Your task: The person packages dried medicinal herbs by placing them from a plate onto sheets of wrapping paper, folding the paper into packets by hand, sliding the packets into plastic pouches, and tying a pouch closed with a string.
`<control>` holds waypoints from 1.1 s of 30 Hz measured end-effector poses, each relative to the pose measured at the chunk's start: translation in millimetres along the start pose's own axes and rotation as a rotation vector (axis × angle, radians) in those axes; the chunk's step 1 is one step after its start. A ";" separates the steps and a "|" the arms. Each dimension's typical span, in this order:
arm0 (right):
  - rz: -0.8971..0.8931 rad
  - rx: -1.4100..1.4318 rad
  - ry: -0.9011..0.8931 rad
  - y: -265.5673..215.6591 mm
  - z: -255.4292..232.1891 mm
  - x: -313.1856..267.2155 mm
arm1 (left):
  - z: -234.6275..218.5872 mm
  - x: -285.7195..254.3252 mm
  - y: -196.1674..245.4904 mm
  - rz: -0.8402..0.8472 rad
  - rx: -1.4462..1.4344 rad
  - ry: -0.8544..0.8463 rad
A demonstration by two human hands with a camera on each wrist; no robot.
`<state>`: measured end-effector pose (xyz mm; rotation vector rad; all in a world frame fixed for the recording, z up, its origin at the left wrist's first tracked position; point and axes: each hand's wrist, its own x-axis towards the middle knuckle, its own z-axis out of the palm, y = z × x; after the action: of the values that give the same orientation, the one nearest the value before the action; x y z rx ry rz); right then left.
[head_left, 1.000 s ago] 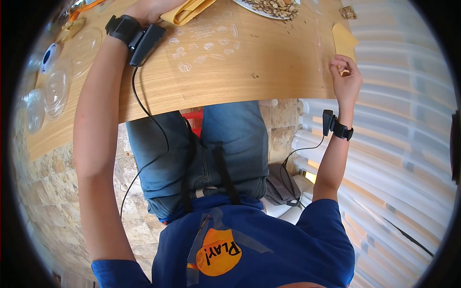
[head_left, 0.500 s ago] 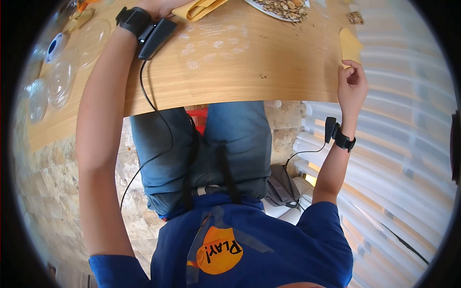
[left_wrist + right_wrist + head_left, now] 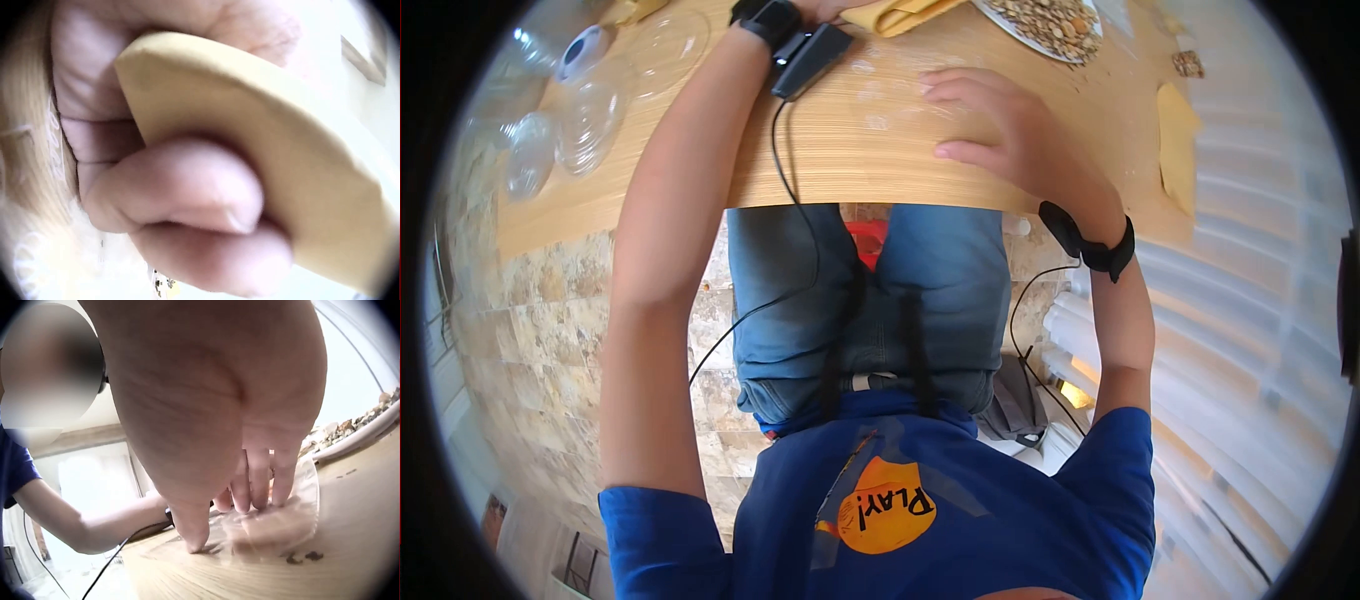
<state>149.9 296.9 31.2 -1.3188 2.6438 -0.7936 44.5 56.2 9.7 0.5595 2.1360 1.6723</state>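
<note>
Take the likely light, slippery clear plastic [image 3: 303, 515] by its edge, with right hand [image 3: 1030, 135] spread and left hand [image 3: 181, 181] pinching folded yellow sheet [image 3: 300, 162].

The head view's top edge crops the folded sheet [image 3: 903, 14].

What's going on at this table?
Someone's left hand holds a folded yellow sheet, fingers curled round it. The right hand is open and holds nothing, its fingertips down at some clear plastic on the table. A plate of small brownish bits stands nearby, and another yellow piece lies to the right.
</note>
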 end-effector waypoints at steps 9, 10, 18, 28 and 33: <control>0.009 0.000 -0.032 11.2 2.3 5.8 | -1.0 12.1 -14.9 0.048 -0.023 -0.024; 0.002 -0.014 -0.037 11.4 1.9 6.0 | -0.9 12.1 -14.7 0.040 -0.029 -0.024; 0.082 -0.025 -0.018 2.6 -2.1 1.4 | -2.5 7.7 -9.7 0.039 0.037 0.000; 0.122 0.004 0.115 4.8 -4.1 -11.3 | -0.6 4.4 -6.1 -0.003 0.003 0.015; 0.094 -0.098 0.127 1.0 -7.5 -10.7 | -2.1 6.8 -7.0 -0.027 0.026 0.013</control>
<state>153.6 308.7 35.5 -1.1924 2.8539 -0.7694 37.0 56.5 3.0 0.5268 2.1684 1.6403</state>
